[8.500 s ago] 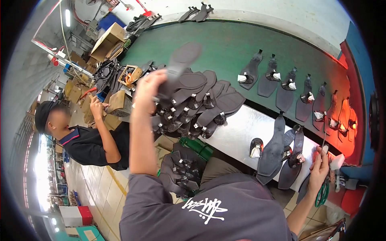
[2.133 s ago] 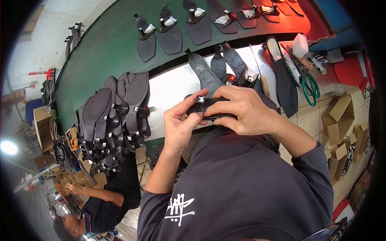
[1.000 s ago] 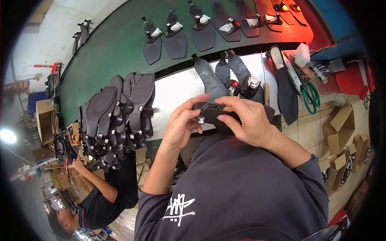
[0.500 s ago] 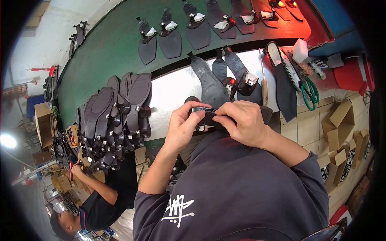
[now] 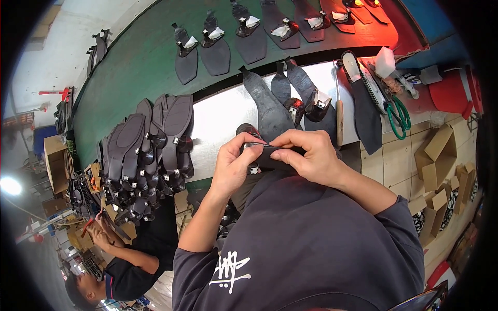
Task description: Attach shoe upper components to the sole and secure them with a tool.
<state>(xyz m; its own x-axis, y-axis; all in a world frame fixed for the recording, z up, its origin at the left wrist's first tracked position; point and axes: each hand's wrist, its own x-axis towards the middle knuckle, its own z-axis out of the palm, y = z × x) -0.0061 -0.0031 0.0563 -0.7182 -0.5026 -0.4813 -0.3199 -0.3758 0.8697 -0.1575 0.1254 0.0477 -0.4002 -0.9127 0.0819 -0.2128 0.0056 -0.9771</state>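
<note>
Black and flexible-looking, a sandal sole (image 5: pixel 266 159) is held close in front of the person's shirt, at the near edge of the silver metal plate (image 5: pixel 218 122). The left hand (image 5: pixel 234 161) pinches it between thumb and forefinger, and the right hand (image 5: pixel 311 158) pinches it just beside, so that the two sets of fingertips nearly meet. A metal buckle (image 5: pixel 253 169) shows below the left fingers.

On the floor to the right, a cardboard box (image 5: pixel 434 150) stands with its flaps open. Near it, a smaller box (image 5: pixel 434 199) holds black-and-white patterned things (image 5: pixel 447 213), too small to make out. On the far left, a wooden crate (image 5: pixel 89 168) has something orange in it; a taller cardboard box (image 5: pixel 56 155) stands beyond, its contents hidden.

To the left, dark sandals lie heaped in a pile (image 5: pixel 150 150); a row of others with white wads (image 5: pixel 253 22) lies along the green table (image 5: pixel 129 88). A knife (image 5: pixel 340 122) and green-handled scissors (image 5: pixel 399 118) lie to the right.

A second ago the left fingers stood apart from the right ones and the buckle showed in front of them; now the fingertips have closed in. On the left, the co-worker's hands (image 5: pixel 101 238) have shifted around a red tool (image 5: pixel 88 226).
</note>
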